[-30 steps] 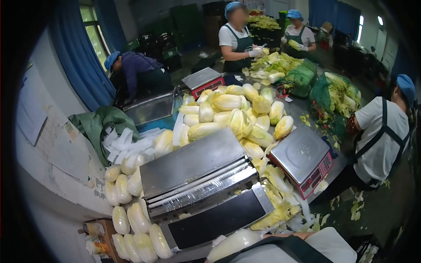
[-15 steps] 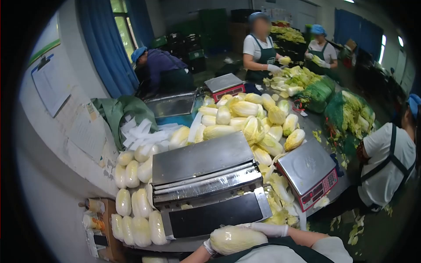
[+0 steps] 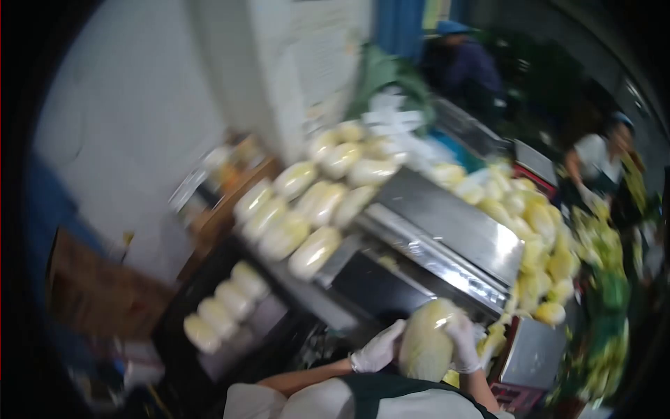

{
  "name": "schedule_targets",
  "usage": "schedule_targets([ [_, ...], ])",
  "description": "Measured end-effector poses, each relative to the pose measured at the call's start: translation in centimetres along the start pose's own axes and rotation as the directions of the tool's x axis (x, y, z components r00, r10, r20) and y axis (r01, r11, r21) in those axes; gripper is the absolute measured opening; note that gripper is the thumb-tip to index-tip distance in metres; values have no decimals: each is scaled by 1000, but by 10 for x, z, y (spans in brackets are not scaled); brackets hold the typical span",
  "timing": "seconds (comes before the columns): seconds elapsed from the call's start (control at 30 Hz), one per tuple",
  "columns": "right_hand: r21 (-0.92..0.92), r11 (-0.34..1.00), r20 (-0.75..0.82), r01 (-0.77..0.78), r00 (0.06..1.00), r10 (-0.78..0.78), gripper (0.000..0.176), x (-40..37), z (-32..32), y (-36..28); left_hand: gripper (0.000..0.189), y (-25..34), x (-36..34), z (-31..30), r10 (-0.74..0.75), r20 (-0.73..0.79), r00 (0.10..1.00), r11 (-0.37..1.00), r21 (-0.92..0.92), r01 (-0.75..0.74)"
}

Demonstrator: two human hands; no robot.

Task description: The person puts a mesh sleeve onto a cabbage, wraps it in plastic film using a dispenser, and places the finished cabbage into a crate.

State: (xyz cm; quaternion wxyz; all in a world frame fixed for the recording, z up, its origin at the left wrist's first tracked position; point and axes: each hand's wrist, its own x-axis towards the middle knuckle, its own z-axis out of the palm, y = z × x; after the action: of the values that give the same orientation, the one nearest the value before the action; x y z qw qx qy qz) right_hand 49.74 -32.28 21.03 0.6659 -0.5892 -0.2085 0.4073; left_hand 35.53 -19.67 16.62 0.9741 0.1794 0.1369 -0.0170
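Note:
A film-wrapped napa cabbage (image 3: 426, 343) stands tilted between my two gloved hands, close to my body. My left hand (image 3: 377, 349) holds its left side, with the fingertips partly hidden. Around its right side curve the fingers of my right hand (image 3: 462, 341). Just beyond the cabbage lies the wrapping machine (image 3: 453, 223), with a metal cover, shiny film and a dark plate (image 3: 377, 285) on the near side. The view is blurred by motion.
Wrapped cabbages (image 3: 324, 202) lie in rows left of the machine. A black crate (image 3: 279, 335) below holds several more. Unwrapped cabbages (image 3: 537, 230) are heaped to the right, beside a scale (image 3: 536, 353). A cardboard box (image 3: 105, 286) stands far left. Co-workers (image 3: 597, 160) are farther back.
The camera has swung left and down, bringing the black crate into view. My hands have turned the cabbage from lying sideways to a more upright tilt.

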Motion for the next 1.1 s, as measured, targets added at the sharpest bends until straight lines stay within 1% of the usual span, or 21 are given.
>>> schedule_targets([
  [0.03, 72, 992, -24, 100, 995, -98, 57, 12, 16, 1, 68, 5, -7, -3, 218, 22, 976, 910, 357, -212],
  [0.07, 72, 992, 11, 100, 995, -101, 64, 22, 29, 2, 83, 10, -14, -9, 383, 104, 918, 686, 633, -358],
  [0.1, 42, 992, 83, 121, 989, -124, 67, 28, 53, -3, 101, 21, -28, 1, 493, 94, 865, 570, 716, -403],
  [0.2, -160, 951, 328, 266, 923, -202, 78, 47, 111, 12, 112, 44, -62, -7, 746, -71, 662, 497, 721, -482],
  [0.23, -57, 990, 407, 130, 908, -96, 82, 48, 141, 2, 109, 54, -79, -20, 768, -90, 634, 498, 707, -503],
  [0.27, -154, 982, 516, 114, 857, -18, 77, 53, 153, 5, 106, 63, -100, -34, 784, -99, 613, 497, 691, -524],
  [0.3, -250, 961, 613, 122, 787, 59, 73, 59, 165, 8, 98, 64, -124, -46, 863, -139, 486, 403, 769, -496],
  [0.33, -320, 908, 735, 271, 676, 57, 68, 66, 180, 31, 91, 63, -164, -91, 921, -214, 325, 376, 711, -594],
  [0.37, -366, 876, 767, 315, 635, 92, 57, 68, 184, 41, 86, 64, -191, -106, 897, -370, 243, 441, 696, -567],
  [0.4, -359, 890, 801, 282, 582, 139, 49, 67, 194, 43, 81, 68, -222, -125, 916, -386, 104, 393, 819, -418],
  [0.47, -432, 874, 824, 222, 490, 283, 44, 67, 206, 45, 78, 47, -272, -205, 841, -463, -279, 424, 885, -190],
  [0.57, -535, 787, 800, 308, 485, 354, 42, 70, 211, 55, 83, 38, -350, -275, 733, -365, -575, 460, 888, 23],
  [0.6, -583, 736, 780, 345, 491, 387, 42, 73, 212, 58, 92, 36, -376, -299, 596, -416, -687, 697, 692, 186],
  [0.63, -597, 737, 763, 317, 509, 399, 41, 74, 215, 60, 99, 49, -392, -293, 382, -489, -784, 904, 374, 207],
  [0.67, -604, 725, 759, 330, 516, 398, 41, 77, 217, 63, 101, 60, -407, -300, 268, -445, -855, 960, 194, 200],
  [0.8, -673, 643, 707, 365, 573, 415, 40, 85, 213, 87, 104, 94, -443, -324, 289, -359, -888, 956, 162, 246],
  [0.87, -698, 600, 696, 392, 570, 437, 41, 88, 217, 95, 103, 94, -458, -363, 326, -489, -809, 945, 197, 262],
  [0.9, -697, 612, 694, 373, 567, 445, 40, 88, 223, 91, 100, 75, -473, -417, 423, -580, -697, 906, 273, 323],
  [0.97, -696, 605, 701, 387, 549, 455, 41, 88, 224, 94, 96, 87, -463, -412, 399, -687, -607, 901, 172, 397],
  [1.07, -686, 583, 720, 435, 523, 456, 42, 84, 211, 103, 72, 87, -460, -396, 421, -728, -541, 890, 447, 91],
  [1.1, -698, 570, 710, 433, 519, 476, 43, 83, 204, 107, 73, 85, -466, -409, 432, -664, -610, 890, 422, 170],
])
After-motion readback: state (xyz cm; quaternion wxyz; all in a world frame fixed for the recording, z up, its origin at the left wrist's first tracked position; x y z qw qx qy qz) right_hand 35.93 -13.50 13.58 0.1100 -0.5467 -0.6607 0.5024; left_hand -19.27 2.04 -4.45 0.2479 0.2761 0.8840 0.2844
